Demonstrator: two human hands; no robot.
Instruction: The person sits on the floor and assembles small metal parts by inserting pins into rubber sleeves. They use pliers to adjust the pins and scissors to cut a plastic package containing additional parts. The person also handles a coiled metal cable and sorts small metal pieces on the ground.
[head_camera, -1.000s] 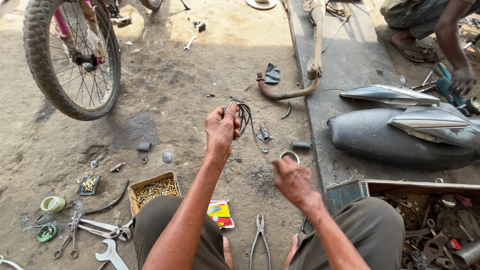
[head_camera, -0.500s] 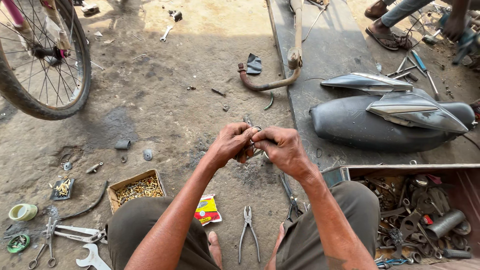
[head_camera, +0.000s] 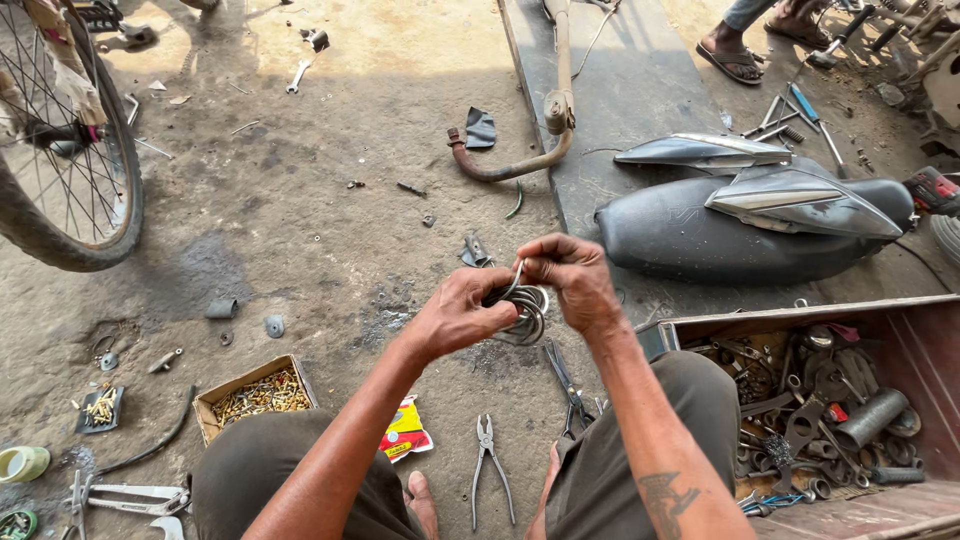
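My left hand (head_camera: 462, 312) and my right hand (head_camera: 568, 280) meet in front of me over the dirt ground, both gripping a small coil of grey metal wire (head_camera: 527, 308). The coil hangs between my fingers, and one loose strand rises toward my right thumb. My knees in dark trousers frame the bottom of the view. A pair of pliers (head_camera: 489, 462) lies on the ground between my legs, and a second pair of pliers (head_camera: 565, 385) lies just under my right forearm.
A cardboard box of small brass parts (head_camera: 252, 396) sits at my left knee. A red tray of metal scrap (head_camera: 830, 395) lies at right, behind it a black motorcycle seat (head_camera: 700, 235). A wheel (head_camera: 70, 150) stands far left. Another person's sandalled foot (head_camera: 735, 60) is top right.
My hands came together from apart: the left hand lowered with the wire coil and the right hand joined it. The view has shifted, and both hands now grip the coil.
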